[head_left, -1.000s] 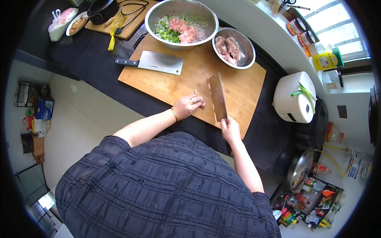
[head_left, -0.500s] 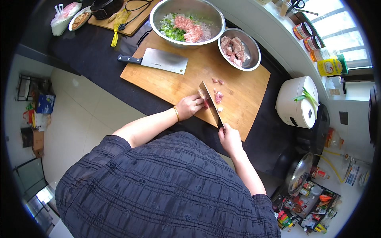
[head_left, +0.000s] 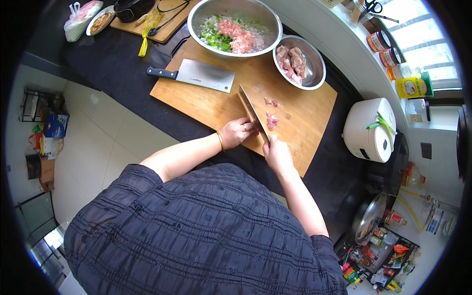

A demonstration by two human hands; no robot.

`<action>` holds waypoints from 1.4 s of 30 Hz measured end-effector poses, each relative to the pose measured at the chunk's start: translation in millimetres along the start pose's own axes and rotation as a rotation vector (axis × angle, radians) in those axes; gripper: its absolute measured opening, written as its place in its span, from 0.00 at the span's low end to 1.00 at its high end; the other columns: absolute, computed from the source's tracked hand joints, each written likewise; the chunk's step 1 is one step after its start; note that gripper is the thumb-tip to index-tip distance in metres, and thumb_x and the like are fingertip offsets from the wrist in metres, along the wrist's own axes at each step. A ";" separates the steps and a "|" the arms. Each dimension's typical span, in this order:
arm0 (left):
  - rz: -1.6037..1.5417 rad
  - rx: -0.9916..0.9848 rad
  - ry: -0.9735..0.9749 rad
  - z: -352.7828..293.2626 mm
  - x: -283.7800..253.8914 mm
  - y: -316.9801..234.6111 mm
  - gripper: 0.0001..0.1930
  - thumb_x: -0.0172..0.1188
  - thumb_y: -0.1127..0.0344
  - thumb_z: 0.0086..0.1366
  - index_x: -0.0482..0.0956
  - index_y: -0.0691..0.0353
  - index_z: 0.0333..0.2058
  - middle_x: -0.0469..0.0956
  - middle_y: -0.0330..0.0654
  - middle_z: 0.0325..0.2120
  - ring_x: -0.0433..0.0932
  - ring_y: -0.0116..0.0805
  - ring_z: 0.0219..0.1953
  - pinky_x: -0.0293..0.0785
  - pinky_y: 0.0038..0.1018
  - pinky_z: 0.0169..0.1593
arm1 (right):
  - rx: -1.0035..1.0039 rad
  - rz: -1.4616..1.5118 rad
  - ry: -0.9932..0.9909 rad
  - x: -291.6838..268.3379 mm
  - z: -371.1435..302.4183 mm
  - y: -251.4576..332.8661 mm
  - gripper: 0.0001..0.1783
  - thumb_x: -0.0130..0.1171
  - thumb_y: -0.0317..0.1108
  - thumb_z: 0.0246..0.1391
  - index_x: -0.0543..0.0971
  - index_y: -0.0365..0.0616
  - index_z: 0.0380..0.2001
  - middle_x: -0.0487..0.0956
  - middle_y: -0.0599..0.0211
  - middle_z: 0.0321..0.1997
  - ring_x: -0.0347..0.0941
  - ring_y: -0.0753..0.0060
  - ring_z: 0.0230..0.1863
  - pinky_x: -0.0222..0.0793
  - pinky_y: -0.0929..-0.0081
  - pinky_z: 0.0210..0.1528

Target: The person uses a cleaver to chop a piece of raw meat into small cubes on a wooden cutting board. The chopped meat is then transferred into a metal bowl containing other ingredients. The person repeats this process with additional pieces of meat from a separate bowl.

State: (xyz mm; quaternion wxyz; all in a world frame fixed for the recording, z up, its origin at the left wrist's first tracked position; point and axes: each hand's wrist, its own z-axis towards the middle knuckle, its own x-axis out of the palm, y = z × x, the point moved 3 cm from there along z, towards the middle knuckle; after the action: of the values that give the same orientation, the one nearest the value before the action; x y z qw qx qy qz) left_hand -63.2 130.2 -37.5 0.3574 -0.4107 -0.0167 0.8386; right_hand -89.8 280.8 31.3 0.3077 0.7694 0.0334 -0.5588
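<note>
My right hand is closed around the handle of a knife. Its long blade slants up and left across the near part of the wooden cutting board. Left of the blade, my left hand has its fingers curled on a piece of raw meat, mostly hidden under them; only a little red shows by the blade. Small cut bits of meat lie on the board to the right of the knife. Across the board's left part rests a cleaver with a dark handle, touched by neither hand.
At the board's far edge stand a large steel bowl of minced meat and chopped greens and a smaller steel bowl with meat chunks. A white rice cooker is at the right, a spring onion on its lid. Jars line the sill.
My right hand has moved left and slightly forward, carrying the knife, whose tip now reaches farther up and left. My left hand stays nearly in place on the meat.
</note>
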 end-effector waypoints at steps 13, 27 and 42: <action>0.025 0.019 0.038 -0.4 -2.0 1.8 0.11 0.57 0.70 0.45 0.78 0.61 0.31 0.74 0.36 0.31 0.73 0.32 0.34 0.73 0.24 0.38 | -0.036 0.077 -0.059 17.6 16.2 -8.4 0.08 0.47 0.31 0.50 0.70 0.36 0.28 0.72 0.40 0.20 0.72 0.41 0.26 0.68 0.52 0.32; -0.002 0.009 0.041 -3.0 -0.1 -1.4 0.11 0.57 0.71 0.45 0.79 0.61 0.31 0.74 0.37 0.33 0.74 0.34 0.37 0.73 0.26 0.42 | 0.081 0.152 -0.028 27.0 25.6 -6.8 0.10 0.49 0.33 0.50 0.72 0.36 0.29 0.74 0.43 0.23 0.73 0.42 0.28 0.69 0.55 0.33; -0.054 -0.050 0.016 -8.4 -3.9 -4.5 0.12 0.58 0.71 0.47 0.77 0.63 0.34 0.75 0.40 0.36 0.75 0.37 0.38 0.73 0.28 0.43 | 0.078 0.190 0.012 -4.2 -37.9 -19.0 0.08 0.49 0.31 0.49 0.70 0.35 0.26 0.73 0.41 0.22 0.71 0.40 0.28 0.67 0.55 0.32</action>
State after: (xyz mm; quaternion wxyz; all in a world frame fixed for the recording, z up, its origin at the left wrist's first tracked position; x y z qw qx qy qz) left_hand -53.1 128.9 -39.0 0.3697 -0.4255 -0.0461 0.8247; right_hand -67.1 316.7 33.8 0.3291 0.7838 -0.0597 -0.5232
